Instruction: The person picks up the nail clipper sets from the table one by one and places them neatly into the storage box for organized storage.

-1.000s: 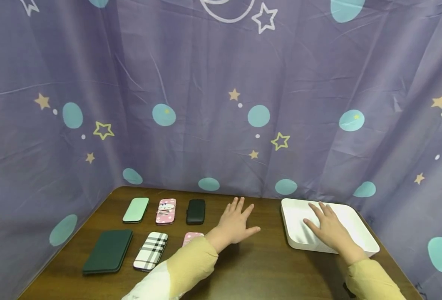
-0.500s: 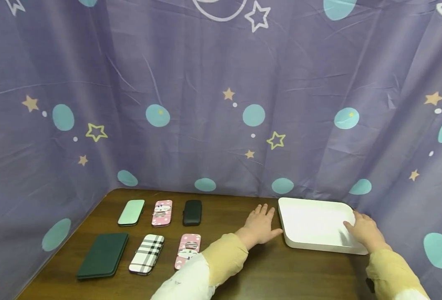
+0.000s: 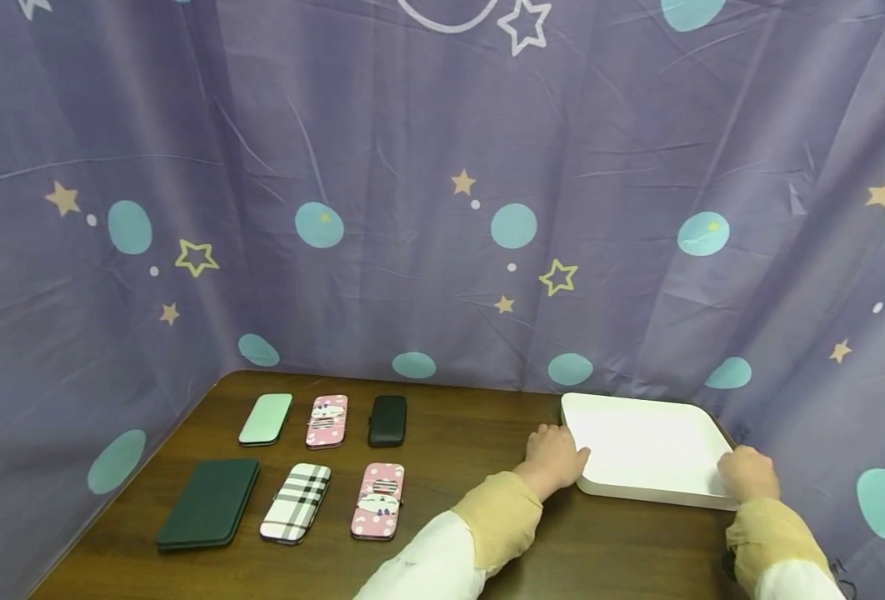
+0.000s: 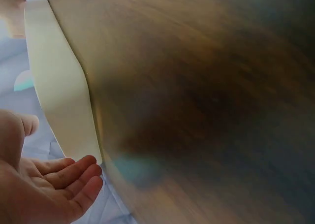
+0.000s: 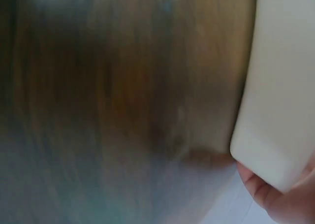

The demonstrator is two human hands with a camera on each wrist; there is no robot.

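In the head view a shallow white tray [image 3: 645, 446] lies on the brown table at the right. My left hand [image 3: 553, 457] is at its left side, thumb over the rim and fingers along the outer wall. The left wrist view shows bent fingertips [image 4: 91, 172] touching the tray's end, the thumb raised apart from them. My right hand [image 3: 750, 475] grips the opposite side. In the right wrist view, its fingers [image 5: 253, 184] curl around the tray's lower corner. The thumb there is mostly hidden.
Left on the table [image 3: 472, 417] lie a mint case [image 3: 266, 418], two pink cat-print cases [image 3: 327, 422], a black case [image 3: 387, 421], a plaid case [image 3: 296, 502] and a dark green folder-like case [image 3: 210, 502]. A purple patterned curtain [image 3: 412, 167] hangs behind.
Both hands have come to the tray's sides: the left moved right to its left edge, the right moved from over the tray to its right edge. Their fingers have curled in. The cases stay put.
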